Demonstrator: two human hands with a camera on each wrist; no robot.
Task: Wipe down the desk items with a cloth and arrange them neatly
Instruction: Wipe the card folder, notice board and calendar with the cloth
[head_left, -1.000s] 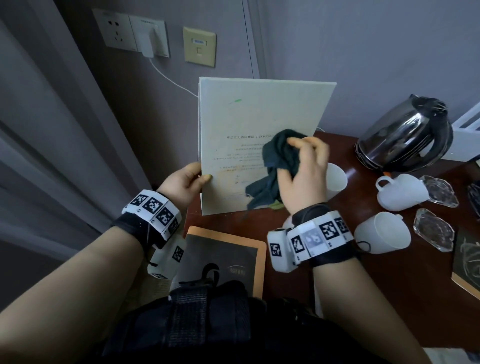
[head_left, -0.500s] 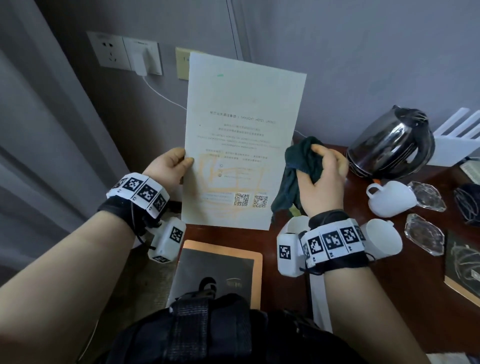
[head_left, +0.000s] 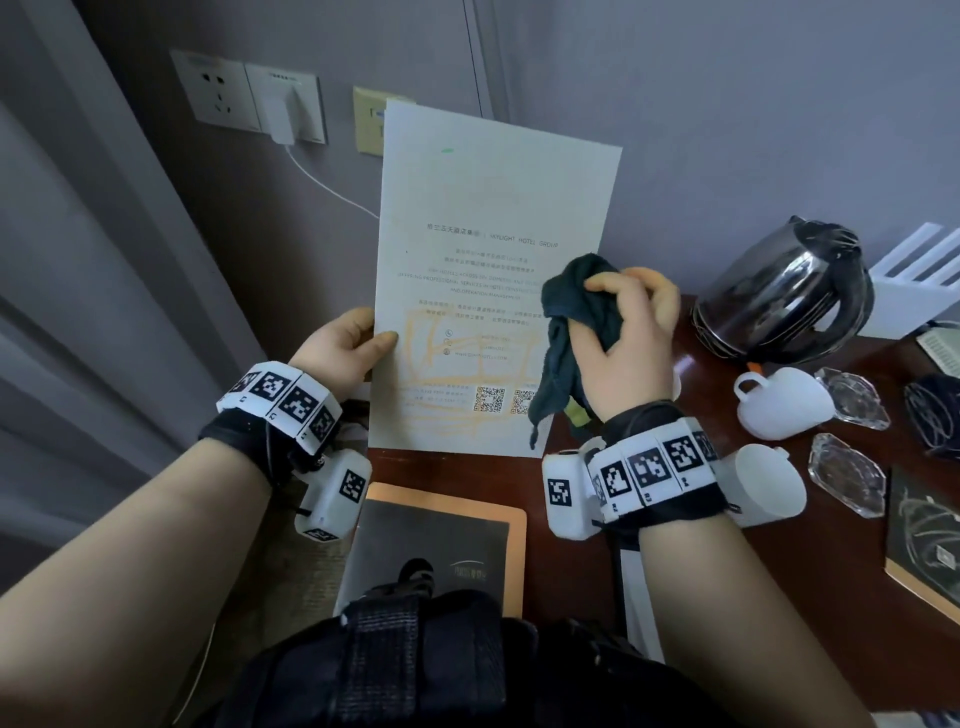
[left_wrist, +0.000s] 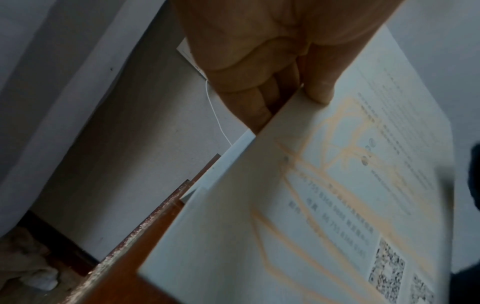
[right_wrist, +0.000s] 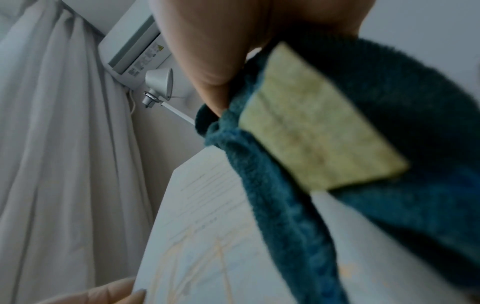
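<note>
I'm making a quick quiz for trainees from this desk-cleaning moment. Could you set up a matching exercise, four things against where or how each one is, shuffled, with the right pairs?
Things:
1. hotel card
2. dark teal cloth
3. steel kettle
4. white cups

States:
A. bunched in the right hand
B. lying on their sides on the desk
C. held upright by its edge in the left hand
D. standing at the back of the desk, by the wall

Pairs: 1-C, 2-A, 3-D, 4-B
</note>
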